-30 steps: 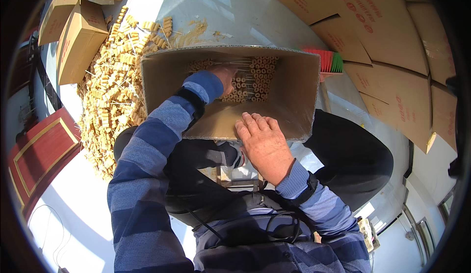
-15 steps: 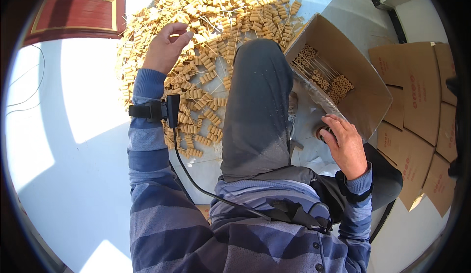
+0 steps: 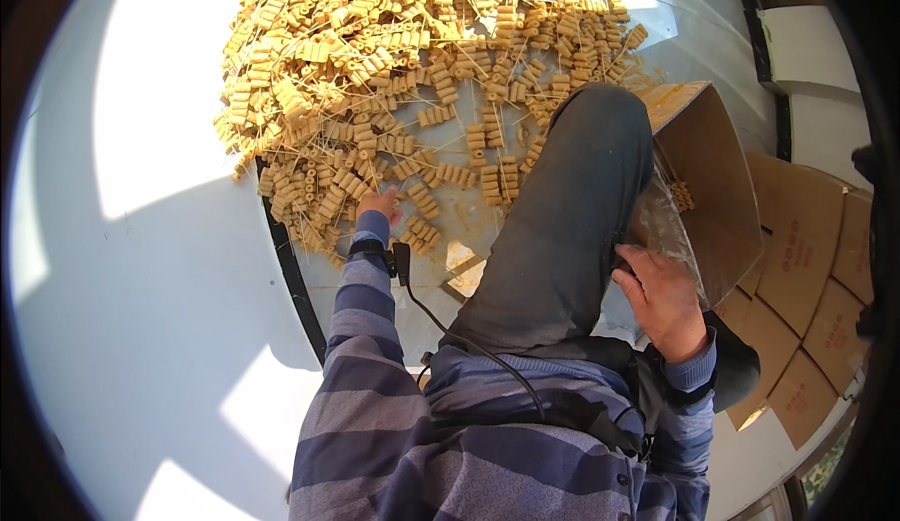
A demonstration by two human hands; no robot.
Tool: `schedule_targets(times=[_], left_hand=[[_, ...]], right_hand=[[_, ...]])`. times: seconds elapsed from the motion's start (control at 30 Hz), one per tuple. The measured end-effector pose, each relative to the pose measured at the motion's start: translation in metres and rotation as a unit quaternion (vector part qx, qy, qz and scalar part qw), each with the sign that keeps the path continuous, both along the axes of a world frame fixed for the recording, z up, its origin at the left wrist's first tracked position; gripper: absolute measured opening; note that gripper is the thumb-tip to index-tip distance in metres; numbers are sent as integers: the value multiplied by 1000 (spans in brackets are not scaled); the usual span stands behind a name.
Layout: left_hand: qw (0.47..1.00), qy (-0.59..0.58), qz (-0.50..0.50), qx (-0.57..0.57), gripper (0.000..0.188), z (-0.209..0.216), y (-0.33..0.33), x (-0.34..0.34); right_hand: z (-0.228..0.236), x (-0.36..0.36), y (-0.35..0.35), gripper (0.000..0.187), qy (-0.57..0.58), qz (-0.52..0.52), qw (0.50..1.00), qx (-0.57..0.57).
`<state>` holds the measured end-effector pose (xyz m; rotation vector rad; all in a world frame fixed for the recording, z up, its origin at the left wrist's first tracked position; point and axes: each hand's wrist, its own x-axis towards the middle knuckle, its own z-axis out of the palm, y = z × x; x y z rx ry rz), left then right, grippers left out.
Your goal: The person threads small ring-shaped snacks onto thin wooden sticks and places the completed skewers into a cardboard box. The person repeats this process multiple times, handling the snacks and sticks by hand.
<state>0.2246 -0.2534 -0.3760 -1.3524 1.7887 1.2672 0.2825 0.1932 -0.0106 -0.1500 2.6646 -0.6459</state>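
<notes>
- Right hand point(image 3: 666, 304) at the carton's point(image 3: 718, 151) near edge, fingers bent; clamped or not, cannot tell
- Left hand point(image 3: 379, 205), higher before, now down among skewered tubes point(image 3: 347, 185) at the pile's point(image 3: 384, 48) near edge on the floor point(image 3: 461, 219); grip cannot be told

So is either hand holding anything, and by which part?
I can't tell: the left hand is at the skewered tubes, any hold too small to see; the right hand at the near side of the cardboard box, any grip hidden.
</notes>
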Motion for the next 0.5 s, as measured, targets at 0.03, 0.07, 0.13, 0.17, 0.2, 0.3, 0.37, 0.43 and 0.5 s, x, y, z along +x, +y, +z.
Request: schedule_targets(times=[0.03,0.07,0.13,0.17,0.2,0.3,0.37,0.43,0.5], left_hand=[[1000,2,11,22,36,-5,3,-7],[998,-18,38,42,33,-9,8,-11],[997,-13,9,75,25,-7,12,-19],[998,7,-31,57,24,-5,16,-18],[997,27,-70,36,24,-1,21,-16],[993,78,-91,19,24,10,32,-15],[973,120,-190,-50,25,16,35,-20],[948,144,-267,-94,26,19,39,-27],[927,153,-318,-128,28,21,43,-36]], right_hand=[[1,-1,-1,29,-6,3,1000,3],[1,0,-1,29,-6,-5,1000,2],[4,1,1,29,-9,-13,1000,1],[4,3,1,29,-13,-17,1000,10],[5,4,2,29,-14,-18,1000,21],[0,9,0,29,-30,-26,999,29],[-2,11,-2,29,-48,-32,998,29],[-3,12,-2,30,-67,-38,996,33],[-2,13,0,30,-64,-35,997,33]])
